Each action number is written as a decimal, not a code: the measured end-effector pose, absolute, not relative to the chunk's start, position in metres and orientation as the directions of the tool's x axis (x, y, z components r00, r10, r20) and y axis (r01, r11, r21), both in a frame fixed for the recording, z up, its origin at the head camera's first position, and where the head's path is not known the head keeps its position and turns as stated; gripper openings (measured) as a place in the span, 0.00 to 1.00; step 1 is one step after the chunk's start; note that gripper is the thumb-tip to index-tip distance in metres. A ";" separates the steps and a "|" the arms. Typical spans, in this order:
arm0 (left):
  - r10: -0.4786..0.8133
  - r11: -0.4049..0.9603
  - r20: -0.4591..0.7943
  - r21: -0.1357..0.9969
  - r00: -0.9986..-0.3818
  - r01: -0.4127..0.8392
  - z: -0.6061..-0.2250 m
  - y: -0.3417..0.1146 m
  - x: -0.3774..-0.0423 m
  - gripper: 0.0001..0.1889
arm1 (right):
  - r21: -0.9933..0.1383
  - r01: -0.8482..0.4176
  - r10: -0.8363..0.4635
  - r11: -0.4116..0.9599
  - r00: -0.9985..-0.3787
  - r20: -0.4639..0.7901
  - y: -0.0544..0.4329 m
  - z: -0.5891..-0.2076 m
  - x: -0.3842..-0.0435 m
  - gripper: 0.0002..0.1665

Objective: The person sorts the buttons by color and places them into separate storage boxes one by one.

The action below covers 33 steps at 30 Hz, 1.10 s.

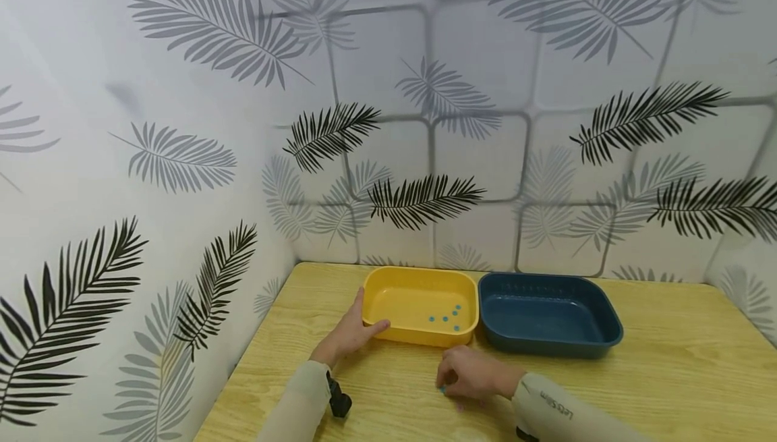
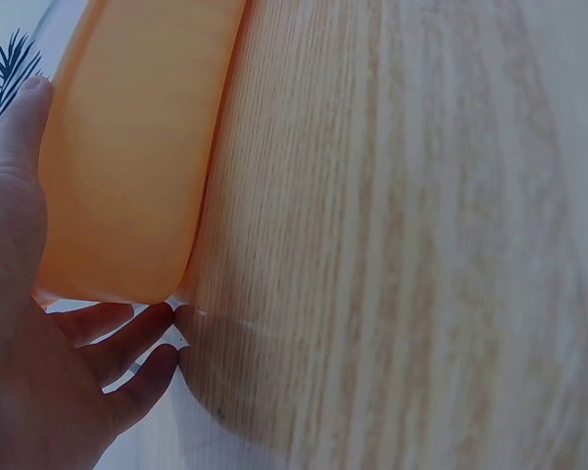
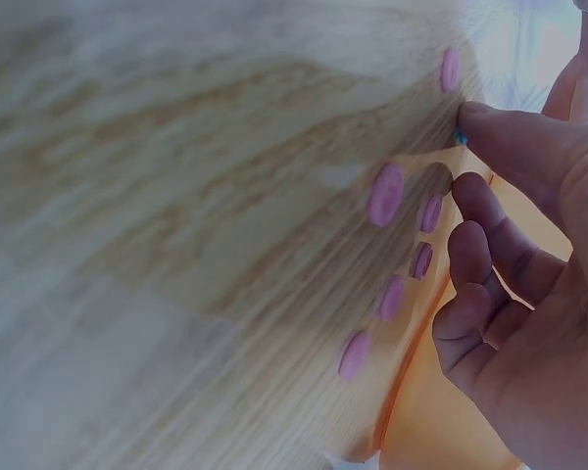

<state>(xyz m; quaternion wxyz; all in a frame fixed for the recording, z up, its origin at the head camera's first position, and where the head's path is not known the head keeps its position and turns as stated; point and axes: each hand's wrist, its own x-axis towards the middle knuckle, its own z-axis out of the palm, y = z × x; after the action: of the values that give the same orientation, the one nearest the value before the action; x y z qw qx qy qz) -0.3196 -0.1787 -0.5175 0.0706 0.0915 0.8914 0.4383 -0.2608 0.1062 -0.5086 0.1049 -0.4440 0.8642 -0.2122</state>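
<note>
Left hand [image 1: 349, 334] is at the yellow tray [image 1: 373, 285]: partly open round the near left corner, thumb along the near side, fingers at the left end. Has hold of that corner; looks like it's bracing the tray on the tabletop [image 1: 376, 398].

In the yellow tray I count five blue pieces [image 1: 446, 319], loose toward the right end. Read those as done.

Just in front of that tray: one more blue piece [image 1: 442, 390], low at the tabletop, at the right hand's [image 1: 473, 371] fingertips. That hand is mostly closed, fingers bent. Thumb tip is at the piece in the right wrist view, index tip close by, but can't tell whether it's actually pinched. I'd call this one in progress, not in the tray yet.

Around and under the right hand: pink pieces [image 3: 386, 194] on the tabletop. Six show from the right wrist; from the head view the hand hides most of them. Every pink I can make out is outside both trays, so that colour looks untouched.

Far right: navy tray [image 1: 549, 346], right beside the yellow one, neither hand on it. My read: blues nearly through as far as visible, pinks all left.
</note>
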 end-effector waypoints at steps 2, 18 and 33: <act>0.226 0.594 -0.046 0.798 -0.973 0.101 -0.516 -0.179 -0.319 0.54 | -0.477 -0.714 -0.809 0.514 -0.588 0.008 0.106 -0.509 -0.261 0.06; 0.228 0.594 -0.051 0.799 -0.972 0.098 -0.517 -0.178 -0.320 0.55 | -0.567 -0.646 -0.788 0.511 -0.616 -0.008 0.103 -0.507 -0.262 0.06; 0.215 0.609 -0.051 0.788 -0.975 0.093 -0.516 -0.178 -0.320 0.54 | -0.663 -0.582 -0.767 0.471 -0.641 0.017 0.111 -0.504 -0.264 0.06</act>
<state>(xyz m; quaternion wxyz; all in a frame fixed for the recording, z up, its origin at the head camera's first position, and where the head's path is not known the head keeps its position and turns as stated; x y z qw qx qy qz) -0.3201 -0.1783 -0.5161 0.0704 0.0861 0.8942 0.4337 -0.2639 0.1108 -0.5039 0.1427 -0.3988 0.8457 -0.3245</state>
